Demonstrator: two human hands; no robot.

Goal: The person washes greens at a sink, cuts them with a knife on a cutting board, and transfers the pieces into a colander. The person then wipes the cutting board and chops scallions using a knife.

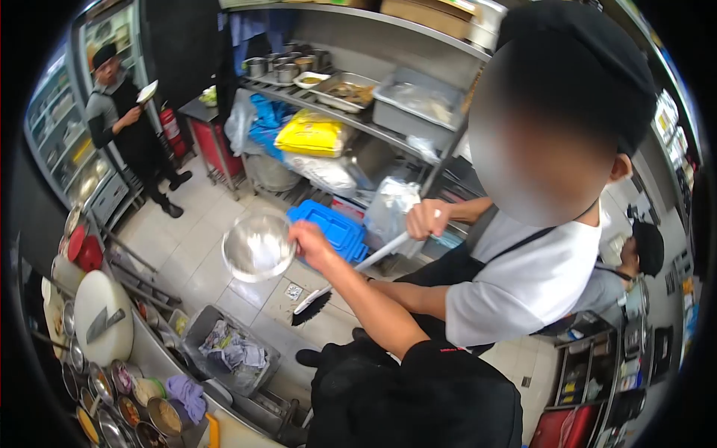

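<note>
My right hand (312,245) is closed on the rim of a shiny metal bowl (258,246), with my bare forearm reaching out from a black sleeve. The bowl is held up over the tiled floor, tilted so its inside shows. My left hand is out of view. Close beside my arm stands a person in a white shirt and black cap, whose hand (427,219) grips the pale handle of a broom (312,302) with dark bristles. My forearm partly hides that person's other arm. Below the bowl is a grey bin (278,366) with crumpled cloths (231,347) inside.
A blue plastic crate (328,228) stands by a metal shelf (403,136) of trays and bags. At left, a counter holds a round white board with a cleaver (104,322), and several pots (166,418). One person (138,142) stands near the fridges, another (635,257) at right.
</note>
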